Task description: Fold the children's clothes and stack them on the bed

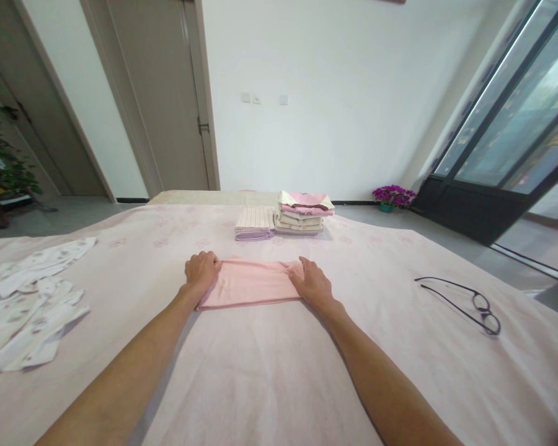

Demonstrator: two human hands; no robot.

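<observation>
A pink folded cloth lies flat in front of me, its long side running left to right. My left hand is closed on its far left corner, fingers curled over the fabric. At the opposite end, my right hand grips the far right corner, where the cloth is slightly bunched. Part of each short end is hidden under my hands. Whether the cloth is a garment or a towel, I cannot tell.
Beyond the cloth stand a stack of folded clothes and a lower striped folded pile. Crumpled white printed garments lie at left. Eyeglasses rest at right on the pale pink bedspread.
</observation>
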